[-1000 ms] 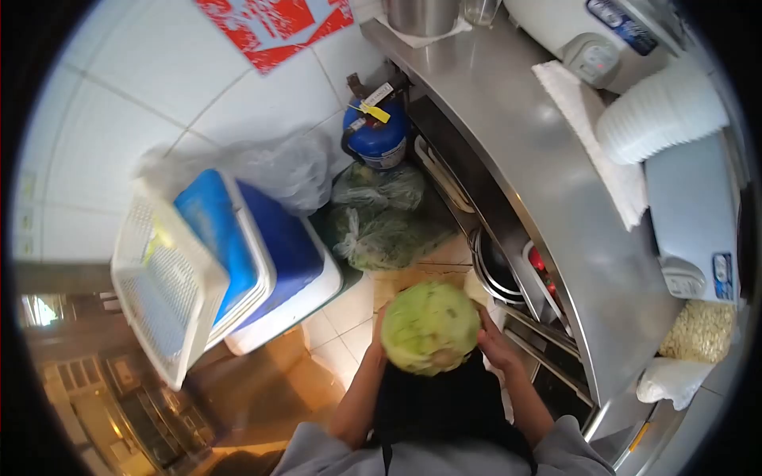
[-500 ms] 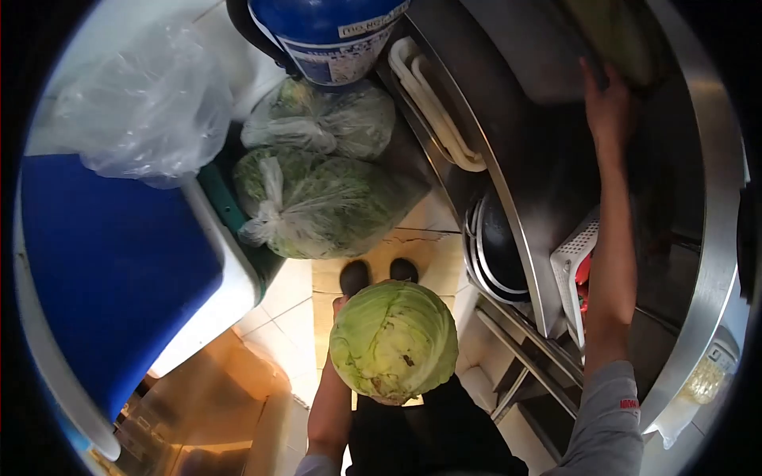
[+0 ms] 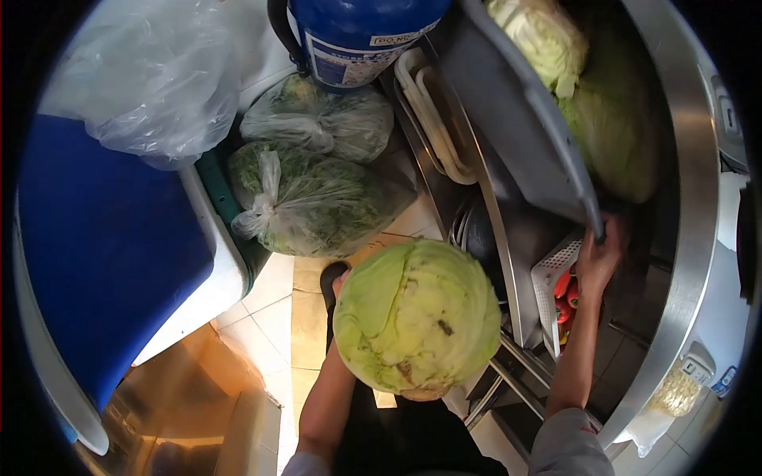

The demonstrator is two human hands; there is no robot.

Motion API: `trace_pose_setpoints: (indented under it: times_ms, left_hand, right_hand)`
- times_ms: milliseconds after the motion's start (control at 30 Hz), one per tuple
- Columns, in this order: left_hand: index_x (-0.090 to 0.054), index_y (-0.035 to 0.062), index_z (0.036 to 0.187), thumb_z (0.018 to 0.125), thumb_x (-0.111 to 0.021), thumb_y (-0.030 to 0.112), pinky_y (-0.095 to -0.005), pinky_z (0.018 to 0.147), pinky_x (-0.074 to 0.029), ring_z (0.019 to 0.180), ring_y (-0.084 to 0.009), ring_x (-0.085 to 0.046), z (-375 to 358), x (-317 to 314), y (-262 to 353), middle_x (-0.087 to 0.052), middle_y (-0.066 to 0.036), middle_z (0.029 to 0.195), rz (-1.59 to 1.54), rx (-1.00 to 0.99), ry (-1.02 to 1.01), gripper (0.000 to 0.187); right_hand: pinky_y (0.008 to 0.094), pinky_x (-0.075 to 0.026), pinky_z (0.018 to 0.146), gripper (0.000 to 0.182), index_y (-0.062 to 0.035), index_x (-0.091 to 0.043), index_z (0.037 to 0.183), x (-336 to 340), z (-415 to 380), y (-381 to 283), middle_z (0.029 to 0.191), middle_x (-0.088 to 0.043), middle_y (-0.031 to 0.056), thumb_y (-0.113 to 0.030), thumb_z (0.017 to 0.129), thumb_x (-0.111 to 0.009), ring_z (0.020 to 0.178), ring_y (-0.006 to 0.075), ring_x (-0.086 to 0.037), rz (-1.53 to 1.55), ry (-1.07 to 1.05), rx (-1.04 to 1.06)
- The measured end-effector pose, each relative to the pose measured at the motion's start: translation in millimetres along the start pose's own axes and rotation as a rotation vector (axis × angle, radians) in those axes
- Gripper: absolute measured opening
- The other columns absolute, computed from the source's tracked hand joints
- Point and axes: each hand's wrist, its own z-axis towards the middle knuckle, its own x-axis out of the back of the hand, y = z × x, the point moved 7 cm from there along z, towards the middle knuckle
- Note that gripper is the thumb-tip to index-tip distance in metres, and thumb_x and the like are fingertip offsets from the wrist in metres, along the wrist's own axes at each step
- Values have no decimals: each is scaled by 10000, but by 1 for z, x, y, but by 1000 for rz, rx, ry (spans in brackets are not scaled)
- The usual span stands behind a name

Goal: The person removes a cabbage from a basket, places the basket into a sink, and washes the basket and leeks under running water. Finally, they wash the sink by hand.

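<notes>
A round pale green cabbage (image 3: pixel 417 317) with a few dark blemishes rests in my left hand (image 3: pixel 341 283), low in the middle of the view in front of my body. Most of that hand is hidden beneath it; only some fingers show at its left side. On the right, my right hand (image 3: pixel 599 255) is closed around the near rim of a grey plastic tub (image 3: pixel 528 135). Inside the tub lie a pale leafy cabbage head (image 3: pixel 544 40) and a longer green leafy vegetable (image 3: pixel 611 139). The tub sits tilted on a metal shelf.
Beside the tub is a white perforated basket (image 3: pixel 548 293) with red peppers (image 3: pixel 565 297). Knotted bags of greens (image 3: pixel 317 202) lie left of centre, below a blue container (image 3: pixel 365 36). A blue lid (image 3: pixel 103 254) and a clear plastic bag (image 3: pixel 159 87) are at left.
My right hand has come toward me, drawing the grey tub out so its rim and vegetables now show. The cabbage in my left hand has risen nearer to the camera.
</notes>
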Motion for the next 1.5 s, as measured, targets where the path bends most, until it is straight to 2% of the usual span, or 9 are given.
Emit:
trace_pose_setpoints:
  times_ms: [367, 867, 1033, 1133, 1167, 1233, 1267, 1333, 1500]
  left_hand:
    - [-462, 32, 1124, 833, -429, 402, -342, 792, -451, 902, -215, -540, -35, -91, 57, -547, -113, 1034, -93, -197, 8, 473]
    - [-450, 33, 1141, 829, -416, 417, -339, 807, -442, 920, -212, -536, -54, -221, 145, -541, -117, 1047, -256, -673, 33, 496]
    - [-354, 38, 1256, 804, -447, 487, -338, 902, -376, 1098, -219, -442, -89, -307, 158, -441, -137, 1209, 103, -728, -61, 644]
    - [-60, 54, 1364, 726, -597, 480, -394, 991, -254, 1248, -278, -256, -104, -350, 162, -163, -157, 1385, 598, -967, -20, 936]
    - [5, 98, 1370, 726, -604, 371, -414, 982, -258, 1248, -301, -245, -109, -357, 157, -149, -145, 1396, 635, -1030, -29, 927]
    - [-56, 102, 1372, 715, -634, 268, -440, 1002, -207, 1275, -330, -180, -101, -367, 146, -101, -164, 1406, 1061, -1156, -77, 891]
    - [-56, 102, 1372, 715, -634, 268, -440, 1002, -207, 1275, -330, -180, -94, -367, 144, -101, -164, 1406, 1063, -1156, -77, 891]
    - [-162, 110, 1363, 719, -650, 188, -493, 1001, -164, 1261, -438, -105, -81, -378, 133, -74, -196, 1398, 1448, -1266, 16, 812]
    - [-303, 133, 1310, 709, -654, 139, -503, 1003, -159, 1259, -444, -108, -79, -365, 100, -101, -209, 1371, 1557, -1373, 18, 696]
  right_hand:
    - [433, -351, 723, 205, -59, -558, 833, 29, -73, -15, 772, -514, 118, -58, 627, -551, 766, 322, -490, -48, -148, 107]
    - [401, -308, 726, 268, -82, -565, 822, 61, -165, -45, 743, -471, 103, -176, 575, -521, 736, 295, -447, 91, -321, 45]
    - [383, -314, 740, 218, -144, -603, 836, 71, -189, -48, 749, -503, 36, -138, 620, -570, 737, 238, -463, 88, -405, 23]
    - [384, -320, 720, 213, -150, -604, 840, 71, -198, -51, 739, -497, 27, -145, 629, -573, 730, 229, -461, 88, -403, 35]
    - [384, -320, 720, 213, -150, -604, 840, 72, -203, -53, 739, -497, 27, -145, 629, -573, 730, 229, -461, 94, -411, 30]
    - [385, -324, 708, 229, -155, -600, 849, 68, -207, -53, 725, -489, 20, -149, 622, -576, 728, 224, -462, 67, -446, 29]
    - [385, -324, 708, 229, -155, -600, 849, 69, -208, -54, 725, -489, 20, -149, 622, -576, 728, 224, -462, 67, -447, 28]
    - [380, -324, 700, 235, -159, -595, 856, 70, -207, -56, 732, -487, 21, -151, 621, -579, 722, 226, -462, 71, -437, 52]
    - [374, -306, 710, 274, -172, -593, 879, 68, -206, -59, 744, -474, 19, -144, 607, -574, 739, 220, -451, 100, -487, 2]
